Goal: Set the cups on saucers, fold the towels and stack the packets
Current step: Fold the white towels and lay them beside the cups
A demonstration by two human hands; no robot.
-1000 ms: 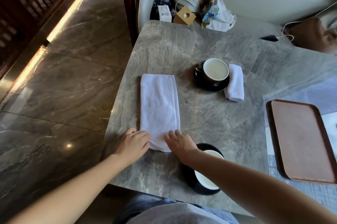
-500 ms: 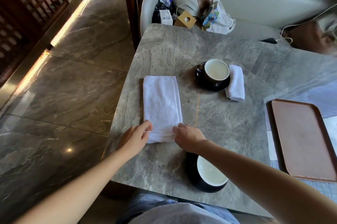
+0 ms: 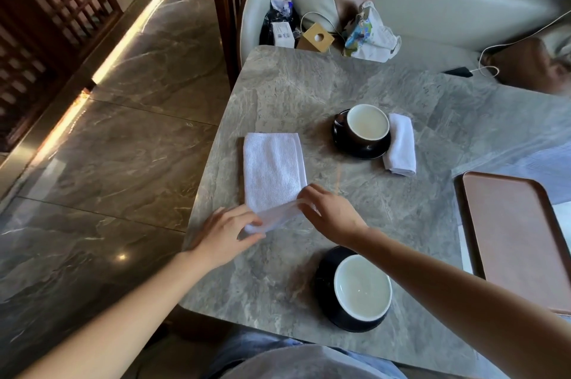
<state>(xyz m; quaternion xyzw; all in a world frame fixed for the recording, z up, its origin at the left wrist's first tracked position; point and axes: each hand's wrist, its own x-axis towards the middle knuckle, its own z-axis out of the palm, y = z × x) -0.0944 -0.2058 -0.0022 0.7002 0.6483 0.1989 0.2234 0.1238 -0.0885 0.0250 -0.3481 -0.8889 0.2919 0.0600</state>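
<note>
The white towel (image 3: 272,167) lay flat near the bench's (image 3: 309,82) left edge, its near end lifted. The left hand (image 3: 227,233) and right hand (image 3: 332,215) each pinched a near corner (soft, light, floppy cloth, likely best held at the corners).

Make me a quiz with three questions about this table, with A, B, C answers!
1. Where is the small folded towel?
A. inside a cup
B. right beside the far saucer
C. under the big towel

2. How many cups stand on the table?
A. one
B. two
C. four

3. What are the hands doing with the big towel?
A. holding its near end up
B. not touching it
C. wiping a cup with it

Answers:
1 B: it lies just right of that saucer.
2 B: only the far cup and the near cup show.
3 A: the left hand and the right hand pinch the raised end.
</note>
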